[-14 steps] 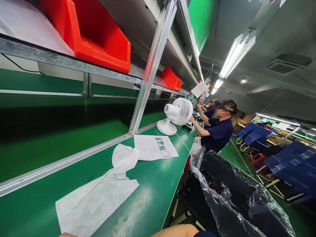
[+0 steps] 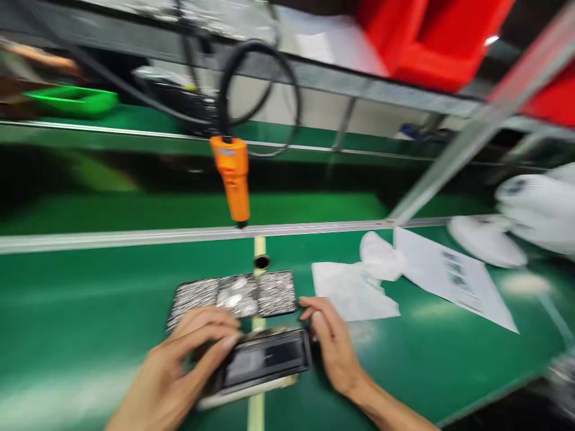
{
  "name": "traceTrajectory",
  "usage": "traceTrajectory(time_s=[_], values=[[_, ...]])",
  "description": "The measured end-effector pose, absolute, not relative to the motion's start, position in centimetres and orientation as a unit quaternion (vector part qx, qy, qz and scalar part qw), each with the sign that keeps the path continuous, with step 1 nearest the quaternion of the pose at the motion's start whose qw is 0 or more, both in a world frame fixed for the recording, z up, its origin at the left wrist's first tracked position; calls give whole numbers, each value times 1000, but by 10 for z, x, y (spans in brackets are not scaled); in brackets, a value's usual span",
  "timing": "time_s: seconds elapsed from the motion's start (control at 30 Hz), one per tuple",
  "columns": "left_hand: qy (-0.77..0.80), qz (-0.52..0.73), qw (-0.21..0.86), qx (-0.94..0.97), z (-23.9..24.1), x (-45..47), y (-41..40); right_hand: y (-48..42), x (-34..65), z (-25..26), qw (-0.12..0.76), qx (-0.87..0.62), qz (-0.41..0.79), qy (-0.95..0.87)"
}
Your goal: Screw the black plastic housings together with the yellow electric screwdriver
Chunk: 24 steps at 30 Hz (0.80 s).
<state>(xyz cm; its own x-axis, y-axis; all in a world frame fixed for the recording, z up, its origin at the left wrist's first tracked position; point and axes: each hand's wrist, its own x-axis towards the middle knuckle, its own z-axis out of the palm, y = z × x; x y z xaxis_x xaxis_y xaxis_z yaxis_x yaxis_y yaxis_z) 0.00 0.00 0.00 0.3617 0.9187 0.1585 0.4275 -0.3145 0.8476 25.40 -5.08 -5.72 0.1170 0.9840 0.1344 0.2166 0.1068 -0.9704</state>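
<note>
A black rectangular housing with a dark window-like panel (image 2: 269, 357) lies on a pale pad (image 2: 251, 392) on the green bench. My left hand (image 2: 188, 359) grips the housing's left end, thumb on its near top edge. Beside the right end is my right hand (image 2: 332, 344), fingers loosely bent and apart, holding nothing I can see. Just beyond the housing sits a tray in three sections (image 2: 277, 293), filled with small shiny metal pieces, blurred. An orange electric screwdriver (image 2: 233, 179) hangs tip down above the bench, its black cable coiled overhead.
A small dark-rimmed ring (image 2: 261, 261) sits on a yellow tape strip (image 2: 259, 244). To the right lie a crumpled white sheet (image 2: 354, 293) and a printed page (image 2: 453, 281), with a white fan (image 2: 534, 203) beyond. Red bins (image 2: 431, 48) stand on the shelf; a metal post (image 2: 471, 137) slants upward.
My view has swung left from the fan and a co-worker to the bench before me. Both my hands, the housing, the tray and the hanging screwdriver have come into view.
</note>
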Motion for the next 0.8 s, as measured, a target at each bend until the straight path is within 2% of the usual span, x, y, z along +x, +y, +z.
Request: traceTrajectory(time_s=[0.2, 0.3, 0.53, 0.8], values=[[495, 310, 421, 693, 12, -11, -9, -45, 259, -65, 481, -552, 429, -529], [469, 278, 378, 749, 16, -8, -14, -50, 256, -59, 480, -557, 425, -528], [382, 203, 194, 880, 20, -3, -15, -45, 256, -55, 465, -569, 422, -531], [326, 175, 178, 912, 12, -28, -24, -48, 255, -55, 480, -554, 444, -515]])
